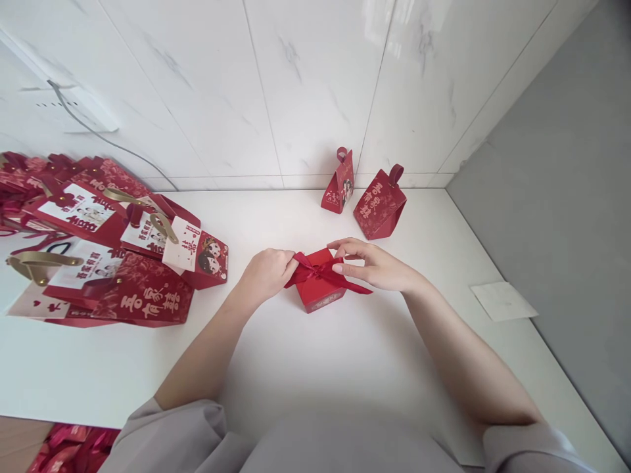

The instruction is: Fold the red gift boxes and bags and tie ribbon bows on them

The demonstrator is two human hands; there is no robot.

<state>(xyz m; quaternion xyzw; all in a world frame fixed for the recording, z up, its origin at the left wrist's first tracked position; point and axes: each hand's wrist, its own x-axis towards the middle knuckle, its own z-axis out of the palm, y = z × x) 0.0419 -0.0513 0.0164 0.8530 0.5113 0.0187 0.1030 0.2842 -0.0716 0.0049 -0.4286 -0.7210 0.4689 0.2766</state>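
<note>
A small red gift box (320, 293) stands on the white table in front of me. Across its top lies a dark red ribbon (320, 269), gathered in a bow or knot at the middle; one tail trails off to the right. My left hand (269, 272) is at the box's left side, its fingers closed on the ribbon. At the right side is my right hand (372, 263), with thumb and fingers apart near the ribbon and the box's far edge. Whether its fingertips touch the ribbon I cannot tell.
Two red gift boxes with loop handles, one narrow (338, 187) and one wider (379, 205), stand by the tiled wall (315, 85). Several red gift boxes (142, 302) crowd the left. A white paper (503, 301) lies right; red packets (73, 450) sit below the table edge.
</note>
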